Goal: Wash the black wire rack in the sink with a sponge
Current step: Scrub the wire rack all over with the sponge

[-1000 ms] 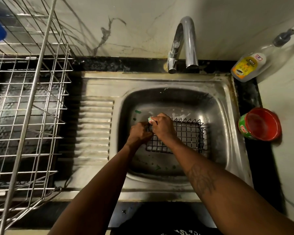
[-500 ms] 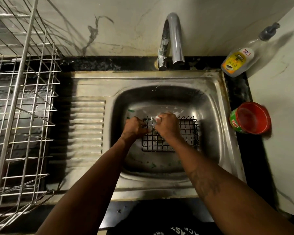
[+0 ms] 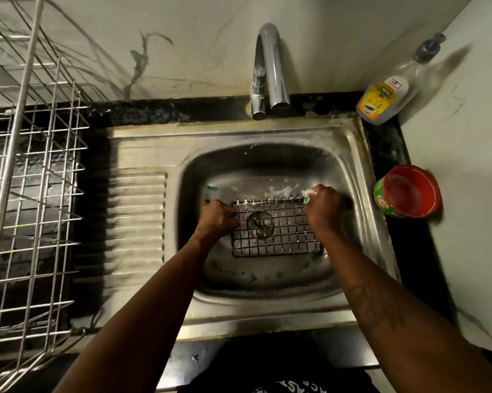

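The black wire rack [image 3: 276, 231] lies in the steel sink basin [image 3: 349, 177], over the drain, with white foam along its far edge. My left hand [image 3: 215, 219] grips the rack's left edge. My right hand [image 3: 322, 207] is at the rack's far right corner, fingers curled round a soapy green sponge [image 3: 306, 193] of which only a small foamy tip shows.
A curved tap [image 3: 270, 72] stands behind the basin. A dish soap bottle [image 3: 386, 95] and a red-and-green tub [image 3: 409, 191] sit on the right counter. A steel dish rack [image 3: 29, 180] fills the left side, beside the ribbed drainboard [image 3: 137, 219]. Green flecks dot the basin.
My right hand has moved with the sponge from the rack's left part to its far right corner. My left hand has stayed on the left edge. The view shifted slightly.
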The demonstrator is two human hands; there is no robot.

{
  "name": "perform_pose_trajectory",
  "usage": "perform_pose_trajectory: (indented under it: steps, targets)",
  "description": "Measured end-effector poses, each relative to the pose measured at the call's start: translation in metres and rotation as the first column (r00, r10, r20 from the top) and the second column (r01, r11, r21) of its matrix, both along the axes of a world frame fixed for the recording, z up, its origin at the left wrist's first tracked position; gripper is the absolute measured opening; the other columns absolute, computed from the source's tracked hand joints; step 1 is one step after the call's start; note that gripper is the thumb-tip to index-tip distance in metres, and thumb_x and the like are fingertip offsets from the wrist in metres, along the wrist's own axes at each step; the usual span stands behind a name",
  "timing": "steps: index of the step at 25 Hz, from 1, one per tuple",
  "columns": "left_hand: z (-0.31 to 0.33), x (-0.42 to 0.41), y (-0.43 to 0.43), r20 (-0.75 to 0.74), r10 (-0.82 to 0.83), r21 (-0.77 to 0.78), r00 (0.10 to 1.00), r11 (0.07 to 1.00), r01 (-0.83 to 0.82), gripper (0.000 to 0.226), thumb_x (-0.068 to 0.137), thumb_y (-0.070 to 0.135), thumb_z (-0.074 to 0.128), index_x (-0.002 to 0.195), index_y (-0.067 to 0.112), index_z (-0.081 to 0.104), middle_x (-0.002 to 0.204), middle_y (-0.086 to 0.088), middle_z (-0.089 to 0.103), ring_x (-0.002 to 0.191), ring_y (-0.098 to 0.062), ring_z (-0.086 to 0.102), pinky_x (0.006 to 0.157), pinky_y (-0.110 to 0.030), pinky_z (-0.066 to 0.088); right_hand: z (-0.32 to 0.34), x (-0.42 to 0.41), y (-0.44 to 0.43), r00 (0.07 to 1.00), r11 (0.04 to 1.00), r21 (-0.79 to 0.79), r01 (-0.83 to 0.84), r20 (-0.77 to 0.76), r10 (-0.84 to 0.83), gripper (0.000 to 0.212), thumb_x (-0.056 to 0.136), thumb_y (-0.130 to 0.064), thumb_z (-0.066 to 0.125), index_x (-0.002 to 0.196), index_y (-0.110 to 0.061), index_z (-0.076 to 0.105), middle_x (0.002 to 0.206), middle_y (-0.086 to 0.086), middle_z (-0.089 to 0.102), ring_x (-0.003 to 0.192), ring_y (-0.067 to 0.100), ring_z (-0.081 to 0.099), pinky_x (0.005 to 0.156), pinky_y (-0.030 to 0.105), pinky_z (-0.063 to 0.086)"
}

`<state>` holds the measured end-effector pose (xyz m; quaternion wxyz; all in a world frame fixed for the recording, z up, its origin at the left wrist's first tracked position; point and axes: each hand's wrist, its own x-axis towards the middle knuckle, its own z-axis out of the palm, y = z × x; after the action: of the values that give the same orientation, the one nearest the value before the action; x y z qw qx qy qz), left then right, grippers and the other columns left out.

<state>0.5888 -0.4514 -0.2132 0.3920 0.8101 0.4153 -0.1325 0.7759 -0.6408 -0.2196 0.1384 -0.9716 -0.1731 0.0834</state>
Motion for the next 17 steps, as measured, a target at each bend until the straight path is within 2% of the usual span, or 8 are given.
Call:
perform_pose_trajectory:
  steps: [3, 7, 10, 13, 15, 17]
  targets:
    - [0.001, 0.001, -0.004, 0.008, 0.021, 0.015, 1.000, 1.000, -0.022, 0.028, 0.077, 0.031, 0.085, 0.099, 0.015, 0.081, 0.089, -0.007, 0.078, 0.083, -0.011, 0.068, 0.075, -0.020, 0.049, 0.002, -0.016, 0.014, 0.996, 0.996, 0.054, 0.076, -0.056, -0.073, 0.027, 0.078, -0.002, 0.077, 0.104, -0.007, 0.071, 0.099, 0.016, 0.072, 0.090, 0.029, 0.069, 0.073, 0.034, 0.055]
    - [0.000, 0.002, -0.004, 0.002, -0.007, 0.005, 1.000, 1.000, 0.007, 0.024, 0.077, 0.034, 0.084, 0.092, 0.015, 0.081, 0.080, -0.007, 0.077, 0.075, -0.017, 0.073, 0.075, -0.030, 0.060, 0.002, -0.070, 0.057, 0.964, 0.957, 0.166, -0.237, -0.078, 0.253, 0.029, 0.082, -0.002, 0.074, 0.110, -0.006, 0.069, 0.105, 0.011, 0.070, 0.093, 0.021, 0.066, 0.080, 0.028, 0.058]
    - [0.000, -0.001, -0.004, 0.016, -0.010, -0.001, 1.000, 1.000, 0.010, 0.024, 0.078, 0.035, 0.084, 0.094, 0.017, 0.081, 0.082, -0.002, 0.078, 0.073, -0.014, 0.072, 0.076, -0.033, 0.062, -0.002, -0.071, 0.061, 0.936, 0.928, 0.155, -0.338, -0.051, 0.349, 0.029, 0.086, -0.003, 0.071, 0.115, -0.007, 0.068, 0.107, 0.010, 0.070, 0.092, 0.019, 0.066, 0.079, 0.024, 0.056]
    - [0.000, -0.003, -0.005, 0.042, -0.003, -0.005, 0.999, 1.000, 0.003, 0.022, 0.077, 0.033, 0.085, 0.092, 0.017, 0.082, 0.082, -0.004, 0.078, 0.079, -0.017, 0.073, 0.079, -0.034, 0.062, 0.000, -0.037, 0.026, 0.984, 0.980, 0.115, -0.164, -0.046, 0.170, 0.028, 0.085, 0.000, 0.069, 0.112, -0.006, 0.067, 0.105, 0.014, 0.070, 0.093, 0.026, 0.067, 0.074, 0.028, 0.054]
    - [0.000, -0.003, -0.004, 0.044, 0.018, -0.025, 0.999, 1.000, -0.017, 0.025, 0.076, 0.033, 0.086, 0.092, 0.016, 0.082, 0.080, -0.006, 0.077, 0.078, -0.018, 0.073, 0.077, -0.036, 0.062, 0.005, -0.014, 0.003, 1.000, 1.000, -0.006, -0.016, 0.003, 0.016, 0.027, 0.086, -0.005, 0.070, 0.112, -0.007, 0.066, 0.106, 0.015, 0.070, 0.096, 0.028, 0.067, 0.078, 0.035, 0.053]
    - [-0.001, -0.004, -0.004, 0.043, 0.018, -0.035, 0.999, 0.999, -0.017, 0.030, 0.075, 0.034, 0.086, 0.098, 0.016, 0.081, 0.082, -0.005, 0.077, 0.079, -0.017, 0.072, 0.080, -0.032, 0.061, 0.009, -0.009, -0.005, 0.998, 0.993, -0.105, 0.063, 0.037, -0.059, 0.029, 0.087, -0.010, 0.072, 0.115, -0.008, 0.065, 0.108, 0.014, 0.070, 0.100, 0.028, 0.065, 0.081, 0.034, 0.049]
